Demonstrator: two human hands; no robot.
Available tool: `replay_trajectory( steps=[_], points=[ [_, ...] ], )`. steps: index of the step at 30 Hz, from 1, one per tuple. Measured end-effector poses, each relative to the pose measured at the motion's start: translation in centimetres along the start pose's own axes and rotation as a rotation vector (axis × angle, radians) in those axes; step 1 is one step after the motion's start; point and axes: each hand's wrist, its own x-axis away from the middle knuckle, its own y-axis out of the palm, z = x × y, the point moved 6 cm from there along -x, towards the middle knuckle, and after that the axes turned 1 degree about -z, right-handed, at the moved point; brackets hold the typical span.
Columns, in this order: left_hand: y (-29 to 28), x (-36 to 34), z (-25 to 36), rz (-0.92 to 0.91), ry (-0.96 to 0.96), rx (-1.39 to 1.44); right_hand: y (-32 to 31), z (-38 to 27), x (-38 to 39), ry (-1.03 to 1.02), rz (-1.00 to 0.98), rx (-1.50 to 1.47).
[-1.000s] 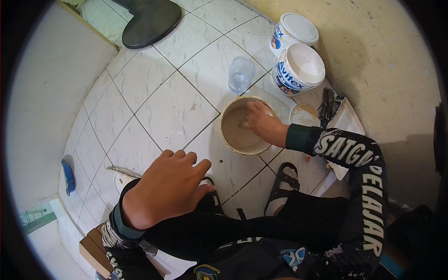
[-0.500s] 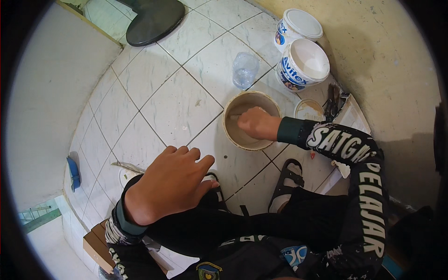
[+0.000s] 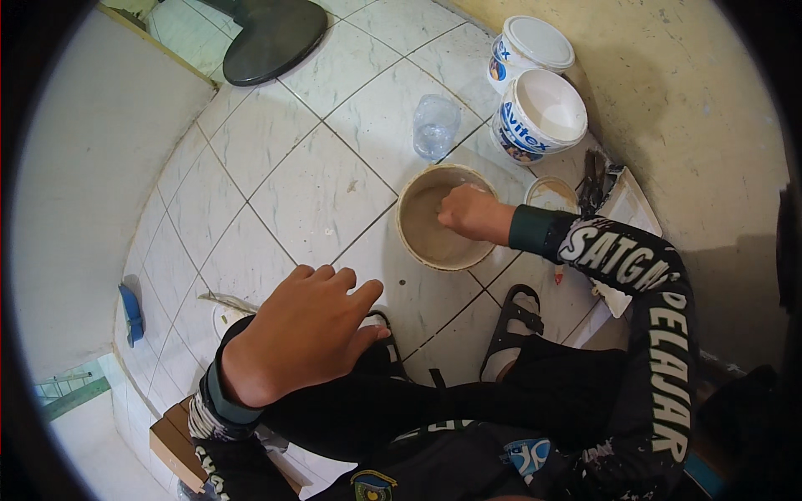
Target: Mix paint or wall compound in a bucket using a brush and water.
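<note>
My right hand (image 3: 472, 213) is a closed fist reaching over a round, cream-rimmed bucket (image 3: 402, 225) on the floor. Greyish-beige material (image 3: 439, 238) fills its lower part. Whatever the fist grips is hidden behind the fingers. In the air over my lap hangs my left hand (image 3: 305, 330), back upward, fingers loosely bent and apart, with nothing in it. Just beyond the bucket stands a clear plastic container (image 3: 436, 128). A round lid-like piece with brown smears (image 3: 552, 196) lies beside it, partly below my right wrist.
Two white paint buckets, one lidded (image 3: 539, 43) and one uncovered (image 3: 547, 117), stand by the yellowish wall (image 3: 693, 134). Dark-handled tools (image 3: 593, 179) and a white tray (image 3: 632, 204) lie at right. A black round base (image 3: 276, 46), a blue object (image 3: 131, 314) and a cardboard box (image 3: 177, 442) are at left.
My right hand has shifted slightly right within the bucket's opening, uncovering more of the material inside. My left hand has stayed nearly in place.
</note>
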Motion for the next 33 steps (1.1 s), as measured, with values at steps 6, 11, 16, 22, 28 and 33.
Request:
replay_trajectory(
  steps=[6,11,16,22,28,33],
  points=[
    [-0.2,-0.2,-0.2,0.000,0.002,-0.008,1.3,-3.7,0.0,-0.061,-0.082,0.082],
    [0.0,-0.3,-0.2,0.012,0.005,-0.008,1.0,-2.2,0.2,-0.104,-0.110,0.058],
    [0.2,-1.6,0.2,0.076,0.011,-0.026,-0.6,-1.6,0.1,-0.070,0.059,0.052],
    [2.7,-8.0,-0.8,0.359,0.065,0.197,-0.1,-4.5,0.0,0.004,-0.209,0.127],
    [4.6,-12.6,0.3,0.222,0.022,0.166,1.1,-4.8,-0.5,0.074,-0.070,0.043],
    [5.4,-13.9,1.1,0.227,-0.022,0.331,1.8,-3.9,-0.1,0.011,-0.167,0.137]
  ],
)
